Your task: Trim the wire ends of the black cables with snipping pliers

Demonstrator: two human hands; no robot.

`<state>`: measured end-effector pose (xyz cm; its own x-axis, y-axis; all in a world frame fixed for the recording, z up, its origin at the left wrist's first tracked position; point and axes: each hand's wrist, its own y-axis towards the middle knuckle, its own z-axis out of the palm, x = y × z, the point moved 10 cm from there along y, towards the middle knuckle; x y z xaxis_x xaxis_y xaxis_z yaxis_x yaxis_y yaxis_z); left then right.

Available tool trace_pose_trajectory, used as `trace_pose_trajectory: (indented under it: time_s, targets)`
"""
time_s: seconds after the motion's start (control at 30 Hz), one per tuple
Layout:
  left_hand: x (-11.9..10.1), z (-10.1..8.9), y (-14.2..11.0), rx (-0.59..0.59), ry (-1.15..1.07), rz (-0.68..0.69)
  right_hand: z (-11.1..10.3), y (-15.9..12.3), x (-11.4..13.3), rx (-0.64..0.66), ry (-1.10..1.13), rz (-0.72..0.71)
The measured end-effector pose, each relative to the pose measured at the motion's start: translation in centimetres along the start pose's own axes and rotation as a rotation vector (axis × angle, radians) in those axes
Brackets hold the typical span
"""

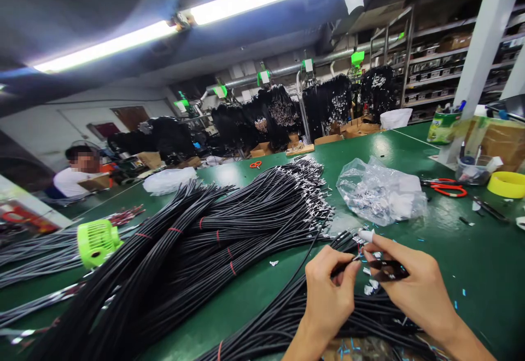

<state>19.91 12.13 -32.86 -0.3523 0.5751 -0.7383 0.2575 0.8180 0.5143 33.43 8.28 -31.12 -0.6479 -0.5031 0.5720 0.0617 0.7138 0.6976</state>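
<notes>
My left hand (330,281) pinches a black cable close to its end, where thin coloured wires show. Its fingertips almost meet those of my right hand (414,273). In my right hand lies a flat dark tool with small white marks, perhaps tweezers (391,269); its tip is hidden by the fingers. A white cover (366,235) sits on the right index fingertip. Under both hands lies a loose bundle of black cables (274,320). To the left, large tied bundles of black cables (246,199) rest with their stripped, whitish ends (307,191) pointing right.
On the green table (435,240) are a clear bag of small scraps (381,191), red-handled pliers (449,187), yellow tape (506,184) and orange scissors (256,164). A lime-green fan (97,243) stands left. Another person (77,172) sits at the far left.
</notes>
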Motion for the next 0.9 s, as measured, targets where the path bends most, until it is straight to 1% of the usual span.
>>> trace_pose_trajectory:
  time_s: [0.07,0.13,0.17,0.23,0.27,0.3,0.37,0.4,0.43,0.47,0.57,0.63,0.7,0.8,0.9]
  targets:
    - [0.1,0.1,-0.2,-0.016,0.054,0.017,0.3,-0.5,2.1,0.016,-0.089,-0.179]
    - [0.2,0.0,-0.3,-0.041,0.118,0.04,1.2,-1.0,3.7,0.071,-0.129,-0.301]
    - [0.2,-0.2,-0.3,-0.06,0.137,0.047,1.6,-1.2,4.2,0.099,-0.129,-0.333]
    - [0.5,-0.7,-0.2,-0.096,0.118,0.034,1.9,-1.2,4.5,0.116,-0.11,-0.331]
    - [0.8,-0.9,-0.1,-0.107,0.076,0.009,1.7,-0.9,4.2,0.09,-0.098,-0.299]
    - [1.1,-1.1,0.0,-0.113,0.02,-0.026,1.2,-0.6,3.5,0.043,-0.088,-0.236]
    - [1.8,-1.1,0.2,-0.096,-0.091,-0.103,-0.1,-0.1,1.5,-0.07,-0.056,-0.063]
    - [1.9,-1.0,0.2,-0.08,-0.129,-0.134,-0.5,0.0,0.4,-0.094,-0.022,0.027]
    - [2.0,-0.9,0.3,-0.062,-0.151,-0.153,-0.4,0.1,-0.6,-0.087,0.031,0.109]
    - [1.9,-0.6,0.4,-0.041,-0.162,-0.164,0.0,0.1,-1.4,-0.051,0.097,0.179]
    - [1.7,0.1,0.4,0.024,-0.163,-0.178,2.1,-0.2,-2.6,0.103,0.285,0.325]
    - [1.8,0.4,0.4,0.063,-0.16,-0.193,2.7,-0.4,-2.9,0.129,0.351,0.377]
    - [1.9,0.5,0.4,0.082,-0.158,-0.205,2.7,-0.5,-3.1,0.1,0.382,0.404]
    - [1.9,0.4,0.7,0.093,-0.166,-0.197,2.4,-0.7,-3.2,0.06,0.409,0.406]
    - [1.9,0.2,0.9,0.095,-0.194,-0.188,2.2,-0.7,-3.2,0.064,0.41,0.391]
